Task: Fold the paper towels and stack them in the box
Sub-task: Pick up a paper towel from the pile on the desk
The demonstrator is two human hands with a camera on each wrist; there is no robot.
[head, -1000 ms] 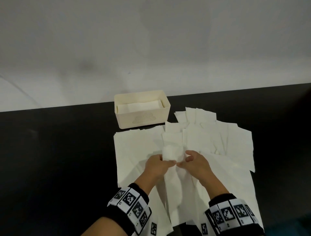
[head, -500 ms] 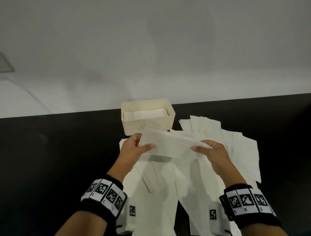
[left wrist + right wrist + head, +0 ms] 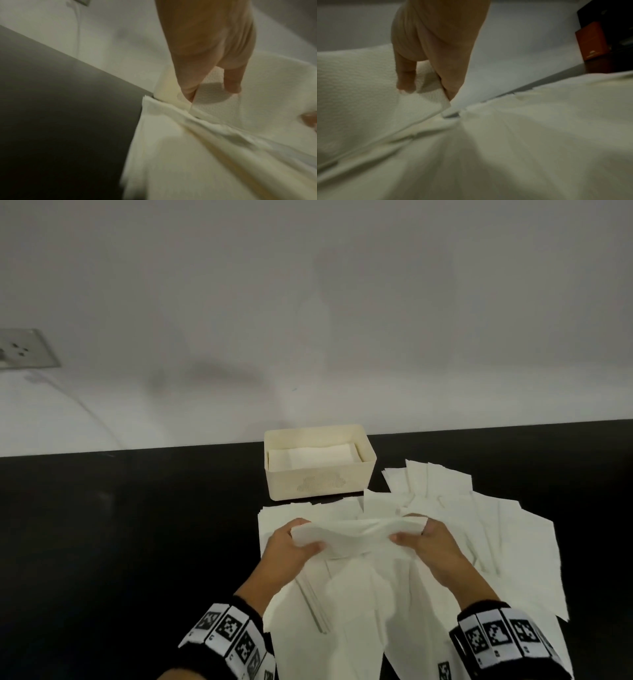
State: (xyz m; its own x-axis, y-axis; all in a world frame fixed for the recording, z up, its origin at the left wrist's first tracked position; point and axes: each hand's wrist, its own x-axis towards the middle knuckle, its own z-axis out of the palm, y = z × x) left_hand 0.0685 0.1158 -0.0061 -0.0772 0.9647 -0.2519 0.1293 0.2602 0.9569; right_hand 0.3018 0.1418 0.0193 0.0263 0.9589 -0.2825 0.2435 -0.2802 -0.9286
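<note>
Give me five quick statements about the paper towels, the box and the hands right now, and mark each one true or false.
1. Both hands hold one paper towel between them. True: the left hand pinches one end, the right hand the other.
2. The box is empty. False: white folded towels already lie inside it.
3. The held towel is over the box. False: it is nearer the person, above the loose towels spread on the table.
4. The box stands at the far edge of the table, by the wall. True.
5. The loose towels lie left of the box. False: they lie in front and to its right.
</note>
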